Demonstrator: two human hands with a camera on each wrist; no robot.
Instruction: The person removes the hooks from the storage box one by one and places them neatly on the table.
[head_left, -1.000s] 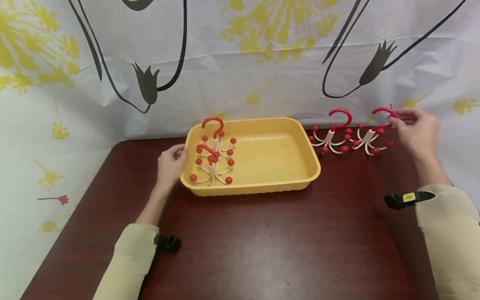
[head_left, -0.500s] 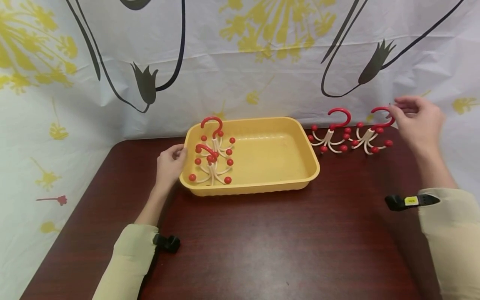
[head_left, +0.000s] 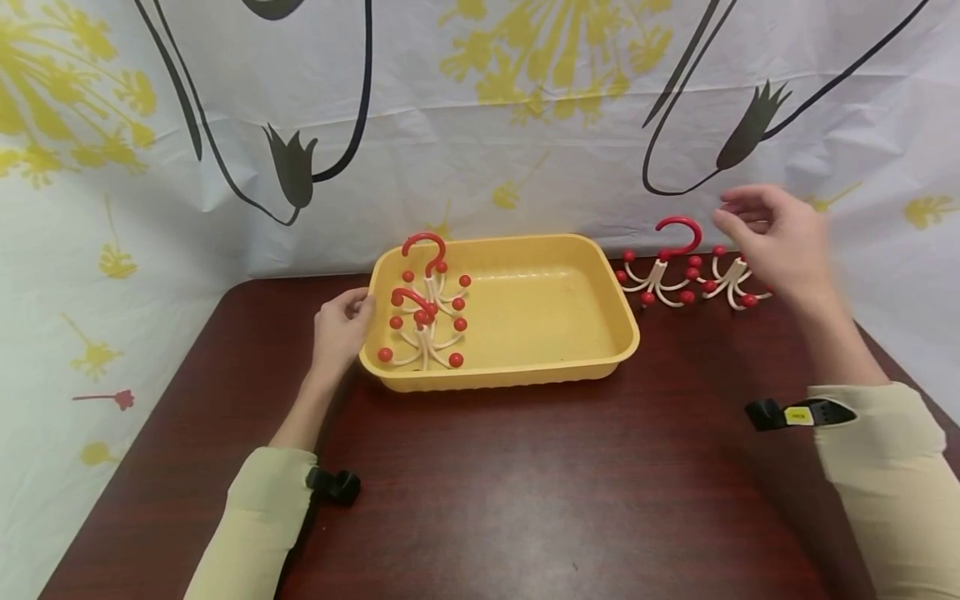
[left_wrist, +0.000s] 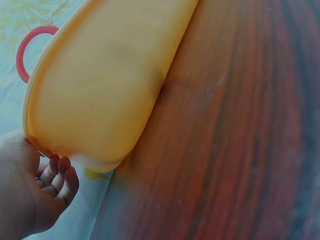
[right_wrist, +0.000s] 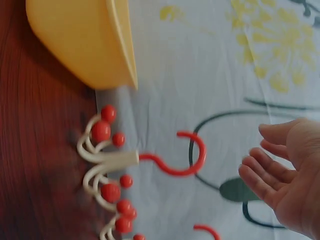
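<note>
In the head view my left hand (head_left: 341, 332) grips the left rim of a yellow plastic basin (head_left: 517, 375). The left wrist view shows its thumb and curled fingers at the basin's edge (left_wrist: 95, 100). My right hand (head_left: 783, 246) hovers at the right with nothing in it, fingers loosely bent. It partly hides one multi-arm hook hanger (head_left: 737, 279), cream with red ball tips; that hanger's red hook is covered in the head view. Left of it stands a second such hanger (head_left: 658, 275), its red hook (right_wrist: 202, 155) upright beside the basin.
Two more hook hangers, a rear one (head_left: 431, 287) and a front one (head_left: 424, 335), stand in the basin's left part. A dark red-brown table (head_left: 525, 483) carries everything. Behind it hangs a white sheet (head_left: 420, 158) with yellow and grey plant prints.
My right hand let go of the rightmost hanger's red hook, rose off it, then moved left in front of it. The hangers and my left hand stay put.
</note>
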